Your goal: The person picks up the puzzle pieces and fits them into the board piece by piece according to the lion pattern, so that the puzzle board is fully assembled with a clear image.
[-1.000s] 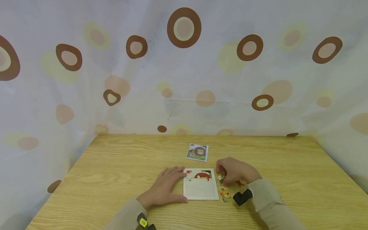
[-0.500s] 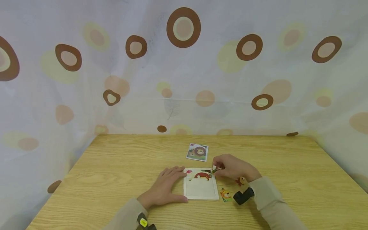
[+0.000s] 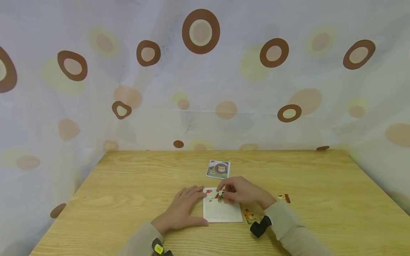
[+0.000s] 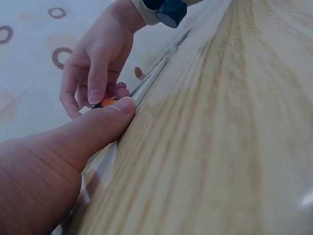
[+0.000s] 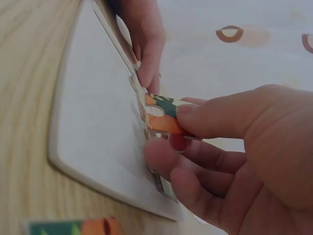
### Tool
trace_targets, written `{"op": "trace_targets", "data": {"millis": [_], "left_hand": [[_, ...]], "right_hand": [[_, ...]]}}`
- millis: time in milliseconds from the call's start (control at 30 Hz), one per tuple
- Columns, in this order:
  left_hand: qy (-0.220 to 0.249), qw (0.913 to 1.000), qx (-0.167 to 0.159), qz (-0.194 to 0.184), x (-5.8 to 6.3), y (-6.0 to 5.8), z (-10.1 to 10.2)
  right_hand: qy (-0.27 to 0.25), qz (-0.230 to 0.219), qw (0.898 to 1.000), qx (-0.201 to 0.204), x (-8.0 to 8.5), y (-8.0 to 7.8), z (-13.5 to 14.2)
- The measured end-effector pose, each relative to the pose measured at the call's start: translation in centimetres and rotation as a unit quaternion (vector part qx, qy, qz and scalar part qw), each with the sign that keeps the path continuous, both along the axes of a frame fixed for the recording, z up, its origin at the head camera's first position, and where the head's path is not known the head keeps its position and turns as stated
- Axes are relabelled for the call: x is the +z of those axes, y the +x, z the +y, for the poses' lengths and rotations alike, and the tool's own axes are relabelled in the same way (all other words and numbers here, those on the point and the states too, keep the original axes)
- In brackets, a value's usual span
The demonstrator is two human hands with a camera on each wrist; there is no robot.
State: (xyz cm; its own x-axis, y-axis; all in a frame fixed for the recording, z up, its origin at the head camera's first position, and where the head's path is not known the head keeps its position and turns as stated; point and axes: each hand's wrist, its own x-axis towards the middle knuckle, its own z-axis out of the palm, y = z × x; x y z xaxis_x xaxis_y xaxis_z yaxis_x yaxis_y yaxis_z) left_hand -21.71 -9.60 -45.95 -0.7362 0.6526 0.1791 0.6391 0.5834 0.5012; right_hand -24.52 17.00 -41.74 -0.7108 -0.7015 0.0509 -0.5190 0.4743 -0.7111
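A white puzzle tray (image 3: pixel 222 214) lies on the table, with a strip of fitted pieces along its far side and bare board nearer me. My left hand (image 3: pixel 184 210) rests along its left edge, fingers spread and thumb by the near corner. Over the fitted strip, my right hand (image 3: pixel 245 192) pinches a puzzle piece (image 5: pixel 164 117) in green, orange and red. In the right wrist view the piece is tilted, its edge right at the fitted strip. The left wrist view shows my left thumb (image 4: pixel 105 120) in front of the right hand's fingers (image 4: pixel 98 81).
A picture card (image 3: pixel 218 169) with a lion lies beyond the tray. Loose puzzle pieces lie to the right: an orange-faced piece (image 3: pixel 250 216) near the tray and a red-and-yellow piece (image 3: pixel 284 198) past my right wrist. A patterned curtain (image 3: pixel 205 89) surrounds the wooden table.
My right hand has lifted a puzzle piece from the table right of the tray and carried it left over the fitted strip. My left hand has stayed at the tray's edge.
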Motion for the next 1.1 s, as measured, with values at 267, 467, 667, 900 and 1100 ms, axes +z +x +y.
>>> {"op": "trace_targets", "data": {"millis": [267,467,667,900,1100], "left_hand": [[0.004,1.0,-0.003,0.007,0.0,-0.1,0.0],[0.005,1.0,-0.003,-0.001,-0.1,-0.1,0.0],[0.006,1.0,-0.003,0.005,0.0,0.0,0.0],[-0.001,1.0,0.005,0.001,0.0,0.2,0.0],[0.003,0.9999,0.001,0.01,-0.1,0.1,0.0]], "right_hand": [[-0.008,0.028,1.0,-0.01,-0.2,0.4,-1.2],[0.004,0.041,0.999,-0.036,-1.0,0.5,-2.0],[0.006,0.068,0.997,-0.035,-1.4,0.7,-2.9],[0.024,0.109,0.993,-0.045,-1.9,0.8,-3.8],[0.023,0.143,0.988,-0.06,-2.0,0.9,-4.2]]}}
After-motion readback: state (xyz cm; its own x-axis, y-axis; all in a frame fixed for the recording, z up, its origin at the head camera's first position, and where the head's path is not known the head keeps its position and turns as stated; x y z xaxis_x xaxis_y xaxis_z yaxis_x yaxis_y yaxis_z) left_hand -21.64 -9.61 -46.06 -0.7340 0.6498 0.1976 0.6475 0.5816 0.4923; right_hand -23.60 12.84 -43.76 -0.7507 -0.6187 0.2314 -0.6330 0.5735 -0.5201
